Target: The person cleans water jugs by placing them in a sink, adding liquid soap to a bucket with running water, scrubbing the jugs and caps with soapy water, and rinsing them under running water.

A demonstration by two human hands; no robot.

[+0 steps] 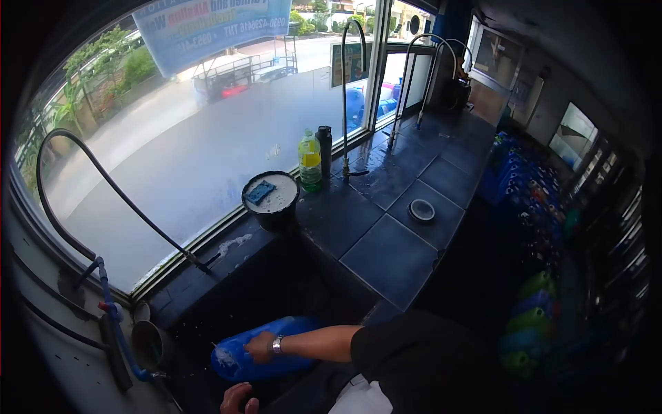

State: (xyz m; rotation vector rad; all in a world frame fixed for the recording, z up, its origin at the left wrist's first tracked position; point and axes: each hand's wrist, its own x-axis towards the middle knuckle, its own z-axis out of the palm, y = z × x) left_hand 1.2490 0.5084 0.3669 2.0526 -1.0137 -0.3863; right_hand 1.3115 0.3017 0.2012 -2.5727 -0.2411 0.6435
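A blue plastic water jug (pixel 293 366) lies on its side in the dark sink basin, with white foam at its left end. My right hand (pixel 261 346), wearing a metal watch, grips the jug near that foamy end; its fingertips are partly hidden. Just below the jug, at the bottom edge, my left hand (pixel 238 399) shows only in part, fingers apart and holding nothing. On the ledge behind stands a black bucket (pixel 279 219) of suds with a blue sponge (pixel 261 192) on top. Beside it are a bottle of yellow-green liquid (pixel 309 162) and a dark cylinder (pixel 325 148).
A curved hose faucet (pixel 110 176) arches over the basin's left side; several more stand along the window. A round lid (pixel 421 210) lies on the tiled counter (pixel 393 252). Blue pipe (pixel 117 338) runs down the left wall. Many jugs (pixel 531 310) crowd the right floor.
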